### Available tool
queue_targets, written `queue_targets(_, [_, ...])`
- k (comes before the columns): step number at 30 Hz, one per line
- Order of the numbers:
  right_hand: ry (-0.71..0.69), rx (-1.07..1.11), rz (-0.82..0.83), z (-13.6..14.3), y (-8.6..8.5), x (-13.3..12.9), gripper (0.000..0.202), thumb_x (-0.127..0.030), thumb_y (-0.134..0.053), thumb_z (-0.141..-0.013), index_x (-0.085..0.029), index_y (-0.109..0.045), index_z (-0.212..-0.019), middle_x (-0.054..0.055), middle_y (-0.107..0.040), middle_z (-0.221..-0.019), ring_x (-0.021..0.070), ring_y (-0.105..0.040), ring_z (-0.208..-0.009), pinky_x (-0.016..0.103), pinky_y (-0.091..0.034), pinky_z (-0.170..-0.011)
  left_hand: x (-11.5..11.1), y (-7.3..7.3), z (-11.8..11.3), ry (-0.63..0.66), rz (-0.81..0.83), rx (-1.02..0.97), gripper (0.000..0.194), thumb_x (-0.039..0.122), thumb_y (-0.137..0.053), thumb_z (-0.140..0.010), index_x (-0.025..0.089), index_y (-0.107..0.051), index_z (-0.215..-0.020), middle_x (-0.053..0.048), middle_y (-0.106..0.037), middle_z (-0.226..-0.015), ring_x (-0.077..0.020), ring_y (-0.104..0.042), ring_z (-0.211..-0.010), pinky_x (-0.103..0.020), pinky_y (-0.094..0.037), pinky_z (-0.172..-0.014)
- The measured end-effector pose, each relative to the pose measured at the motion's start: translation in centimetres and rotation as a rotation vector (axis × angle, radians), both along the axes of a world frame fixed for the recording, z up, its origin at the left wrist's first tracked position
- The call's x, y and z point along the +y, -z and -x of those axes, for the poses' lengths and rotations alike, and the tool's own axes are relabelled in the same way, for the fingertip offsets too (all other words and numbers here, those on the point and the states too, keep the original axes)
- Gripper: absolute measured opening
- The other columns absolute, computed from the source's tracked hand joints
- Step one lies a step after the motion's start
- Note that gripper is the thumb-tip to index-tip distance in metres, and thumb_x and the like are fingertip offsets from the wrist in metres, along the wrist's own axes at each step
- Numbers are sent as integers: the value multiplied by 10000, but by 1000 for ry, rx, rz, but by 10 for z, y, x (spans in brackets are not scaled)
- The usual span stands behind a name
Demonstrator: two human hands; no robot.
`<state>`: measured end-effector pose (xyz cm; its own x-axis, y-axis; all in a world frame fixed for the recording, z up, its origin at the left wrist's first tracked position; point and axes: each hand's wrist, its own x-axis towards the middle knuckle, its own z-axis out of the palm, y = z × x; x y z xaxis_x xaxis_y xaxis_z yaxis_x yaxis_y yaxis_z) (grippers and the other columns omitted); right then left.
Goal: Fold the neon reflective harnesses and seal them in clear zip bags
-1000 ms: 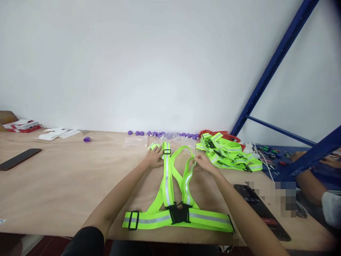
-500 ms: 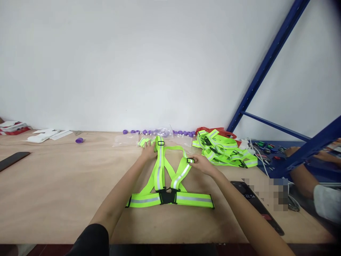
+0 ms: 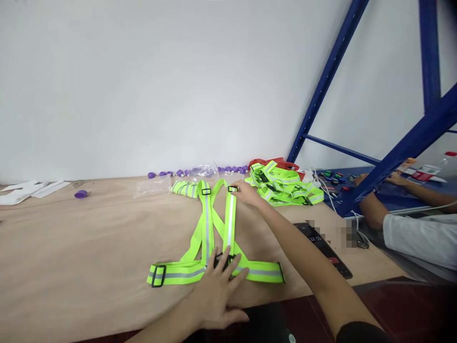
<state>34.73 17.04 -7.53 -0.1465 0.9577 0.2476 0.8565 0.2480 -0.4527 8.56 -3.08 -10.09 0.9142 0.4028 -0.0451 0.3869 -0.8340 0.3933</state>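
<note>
A neon-yellow reflective vest harness (image 3: 209, 224) with silver stripes and black buckles lies spread on the table before me. My left hand (image 3: 217, 288) rests with spread fingers over the black centre piece (image 3: 218, 262) at its waist band, partly hiding it. At the top of one shoulder strap (image 3: 229, 221), my right hand (image 3: 246, 192) pinches beside the black slider buckle (image 3: 233, 189). The other shoulder strap has its own slider (image 3: 206, 191). Beside it at the back sits a bundled piece of the same striped webbing (image 3: 183, 188).
A pile of similar harnesses (image 3: 282, 183) lies back right by a red bag (image 3: 273, 163). Purple rolls (image 3: 233, 169) and clear plastic bags (image 3: 153, 186) line the wall. A phone (image 3: 323, 247) lies right. Another person's sleeve (image 3: 421, 238) shows beyond the blue frame (image 3: 328, 76).
My left hand has left the far shoulder strap and come down onto the waist band's centre. My right hand has drawn its strap straighter and farther up. The view has shifted right.
</note>
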Motion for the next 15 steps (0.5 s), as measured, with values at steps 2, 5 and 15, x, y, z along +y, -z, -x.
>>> queue_targets(2, [2,-28,13,7,3,10,274,-196,-665,-874,-146,-680,-1144,99,-669,-1128,219,-626,-1027,347,-480,-930,-7,-6,-2,33,70,-13,914,799,-406,-862,305,-174,-1594,-113,-143,-1651,-423,-61,-1512,-736,-28,-1153])
queue_targets(5, [-9,-84,63,17,9,19,250,-280,-658,-915,-146,-657,-1126,81,-663,-1148,211,-634,-1039,415,-502,-944,-19,-11,-7,24,127,-22,977,832,-419,-827,273,-187,-1595,-152,-148,-1642,-401,-107,-1513,-716,-38,-1167])
queue_targets(15, [-38,-99,-21,54,14,1,228,-354,-638,-940,-140,-670,-1012,58,-688,-1027,159,-663,-874,343,-569,-795,-43,-10,-29,-109,158,-157,939,744,-546,-831,424,-79,-1581,-48,-153,-1628,-306,-122,-1510,-560,-101,-1257])
